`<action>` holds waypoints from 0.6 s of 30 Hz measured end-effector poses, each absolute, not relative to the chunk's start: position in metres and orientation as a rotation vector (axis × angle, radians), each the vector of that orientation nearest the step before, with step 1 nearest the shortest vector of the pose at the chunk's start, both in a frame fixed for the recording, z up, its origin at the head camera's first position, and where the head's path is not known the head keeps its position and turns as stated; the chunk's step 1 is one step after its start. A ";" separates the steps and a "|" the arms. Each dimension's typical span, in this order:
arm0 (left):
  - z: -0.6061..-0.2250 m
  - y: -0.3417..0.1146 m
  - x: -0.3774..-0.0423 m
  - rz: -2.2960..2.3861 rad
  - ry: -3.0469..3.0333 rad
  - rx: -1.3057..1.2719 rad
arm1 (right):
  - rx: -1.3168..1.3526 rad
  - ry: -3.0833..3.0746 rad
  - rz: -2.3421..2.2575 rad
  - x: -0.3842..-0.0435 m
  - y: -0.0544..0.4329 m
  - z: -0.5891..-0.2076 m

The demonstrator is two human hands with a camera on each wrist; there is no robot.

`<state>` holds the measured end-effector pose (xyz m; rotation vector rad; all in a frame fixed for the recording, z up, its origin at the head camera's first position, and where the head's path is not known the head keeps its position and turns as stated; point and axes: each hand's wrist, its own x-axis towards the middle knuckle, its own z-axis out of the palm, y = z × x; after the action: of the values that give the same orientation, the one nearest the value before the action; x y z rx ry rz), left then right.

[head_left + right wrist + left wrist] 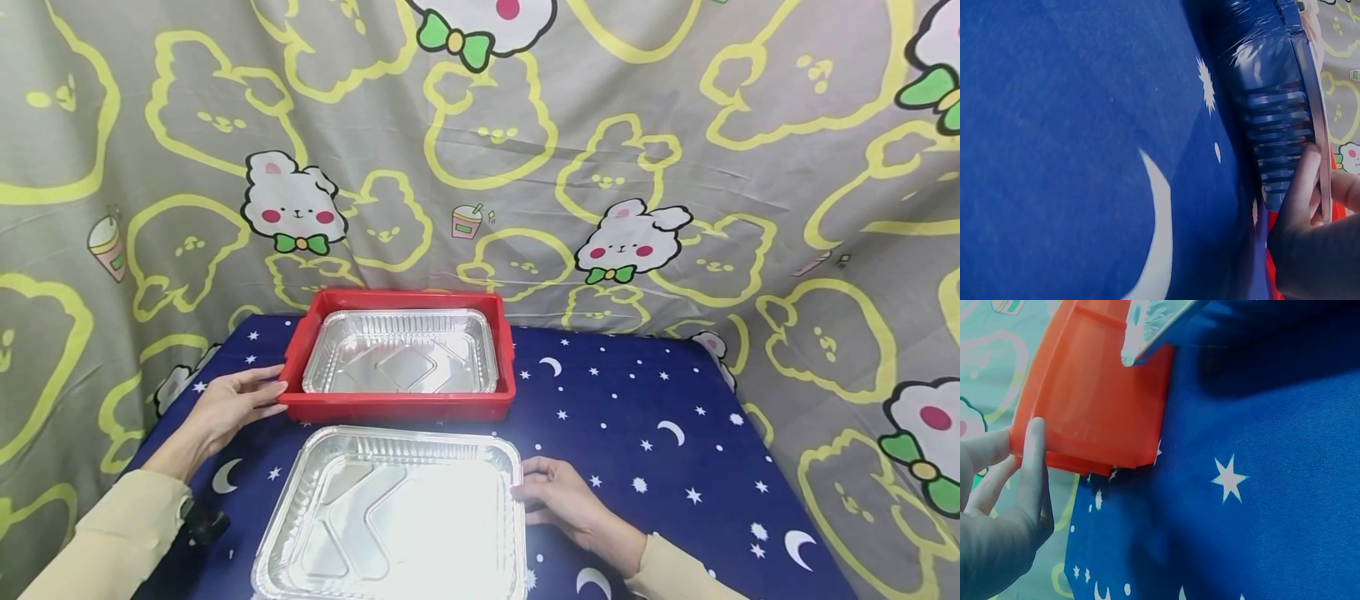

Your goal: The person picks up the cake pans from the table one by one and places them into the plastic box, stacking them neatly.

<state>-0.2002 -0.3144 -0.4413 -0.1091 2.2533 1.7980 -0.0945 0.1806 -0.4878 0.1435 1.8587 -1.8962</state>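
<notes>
Across the bench (675, 533), left grip (227, 408) pinches red bin (401, 407); right grip (566, 502) pinches near foil tray (393, 517). Likely positioning; next calls for level support.

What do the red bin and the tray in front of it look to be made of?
Red bin: probably plastic, smooth with a soft sheen; its walls are evenly coloured with rounded corners.
Front tray: looks like thin aluminium foil, bright and shiny, with ribbed sides and strong glare; which metal exactly, the look leaves open.

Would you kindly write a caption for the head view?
Left hand on red bin with foil tray inside; right hand holding second foil tray.
</notes>
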 end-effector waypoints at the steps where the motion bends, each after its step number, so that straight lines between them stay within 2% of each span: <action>1: -0.442 -0.315 -0.200 1.798 2.254 -0.108 | 0.144 1.859 -1.897 -0.095 0.182 -0.488; 18: -0.441 -0.315 -0.199 1.792 2.251 -0.120 | 0.160 1.928 -1.888 -0.097 0.197 -0.483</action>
<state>-0.1993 -0.3147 -0.4412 -0.1199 2.2507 1.7917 -0.0966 0.1973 -0.4832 0.1597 1.9282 -1.8883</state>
